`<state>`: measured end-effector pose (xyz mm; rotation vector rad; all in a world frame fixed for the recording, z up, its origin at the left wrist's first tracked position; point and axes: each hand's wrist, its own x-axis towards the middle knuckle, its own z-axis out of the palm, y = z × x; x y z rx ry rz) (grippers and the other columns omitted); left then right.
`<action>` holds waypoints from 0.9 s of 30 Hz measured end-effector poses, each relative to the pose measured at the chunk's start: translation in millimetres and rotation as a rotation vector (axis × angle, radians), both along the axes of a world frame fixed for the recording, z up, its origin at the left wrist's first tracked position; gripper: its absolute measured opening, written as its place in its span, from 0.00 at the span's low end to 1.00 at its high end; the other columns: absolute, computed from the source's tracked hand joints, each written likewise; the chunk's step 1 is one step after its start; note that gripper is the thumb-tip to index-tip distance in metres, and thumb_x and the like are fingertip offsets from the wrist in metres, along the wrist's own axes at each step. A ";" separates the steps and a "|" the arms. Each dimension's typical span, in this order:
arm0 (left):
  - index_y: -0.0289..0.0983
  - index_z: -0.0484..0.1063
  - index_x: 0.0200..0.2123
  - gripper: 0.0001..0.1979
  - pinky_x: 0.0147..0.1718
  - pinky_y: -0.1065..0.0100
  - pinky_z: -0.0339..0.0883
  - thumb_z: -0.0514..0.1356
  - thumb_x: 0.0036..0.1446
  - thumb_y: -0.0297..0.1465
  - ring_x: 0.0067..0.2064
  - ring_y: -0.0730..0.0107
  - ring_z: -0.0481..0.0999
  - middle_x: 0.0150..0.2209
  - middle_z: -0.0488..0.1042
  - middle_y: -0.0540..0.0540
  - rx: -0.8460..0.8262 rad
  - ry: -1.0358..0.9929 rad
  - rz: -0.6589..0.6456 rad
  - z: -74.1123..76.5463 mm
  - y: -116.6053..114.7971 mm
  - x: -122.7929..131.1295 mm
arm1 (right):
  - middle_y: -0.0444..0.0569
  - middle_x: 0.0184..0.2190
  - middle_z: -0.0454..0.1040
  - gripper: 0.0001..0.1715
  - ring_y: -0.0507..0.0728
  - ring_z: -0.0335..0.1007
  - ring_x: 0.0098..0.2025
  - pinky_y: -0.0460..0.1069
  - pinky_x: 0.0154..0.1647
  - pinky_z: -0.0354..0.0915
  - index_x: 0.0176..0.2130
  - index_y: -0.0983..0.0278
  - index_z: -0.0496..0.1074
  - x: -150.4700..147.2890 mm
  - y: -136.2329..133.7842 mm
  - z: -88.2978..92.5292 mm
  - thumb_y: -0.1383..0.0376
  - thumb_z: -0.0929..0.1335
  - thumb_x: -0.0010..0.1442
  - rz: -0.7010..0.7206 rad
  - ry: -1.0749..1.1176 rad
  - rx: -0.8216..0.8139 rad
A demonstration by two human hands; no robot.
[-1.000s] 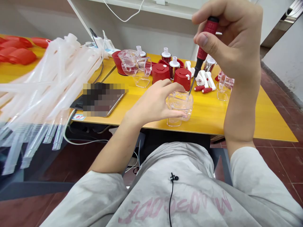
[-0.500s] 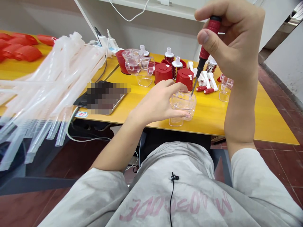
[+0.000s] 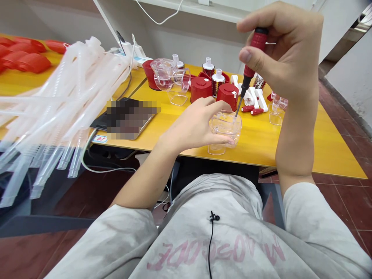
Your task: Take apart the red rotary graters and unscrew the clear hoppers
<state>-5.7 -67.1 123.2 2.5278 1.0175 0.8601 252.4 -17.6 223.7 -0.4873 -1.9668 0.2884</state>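
A clear plastic housing [image 3: 225, 126] rests near the front edge of the yellow table. My left hand [image 3: 200, 122] grips it from the left, thumb on the near side and fingers on the far side. Above and to the right, my right hand [image 3: 286, 50] is closed round the red handle of a screwdriver [image 3: 252, 58]. The shaft slants down to the left, and its tip meets the right part of the housing. Whether a screw sits under the tip is too small to tell. Behind the housing stand two red round bases [image 3: 227, 97].
Behind are another clear housing [image 3: 171, 77], metal grater drums [image 3: 217, 81] and white cranks with red handles [image 3: 261, 101]. A dark tablet-like device [image 3: 124, 116] lies left. Bundled translucent tubes [image 3: 66, 97] overhang the left edge near red parts [image 3: 26, 58]. A shelf [image 3: 186, 9] crosses above.
My right hand and the screwdriver handle have dipped slightly, and the handle has shifted a little left. The tip stays on the housing; my left hand keeps its hold.
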 end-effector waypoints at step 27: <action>0.42 0.81 0.65 0.41 0.69 0.47 0.72 0.84 0.56 0.55 0.62 0.38 0.81 0.61 0.82 0.37 0.015 -0.002 0.014 -2.1 -0.7 1.4 | 0.41 0.40 0.92 0.32 0.57 0.92 0.37 0.50 0.38 0.89 0.58 0.55 0.91 3.9 27.6 -14.8 0.47 0.90 0.60 0.353 0.059 -0.072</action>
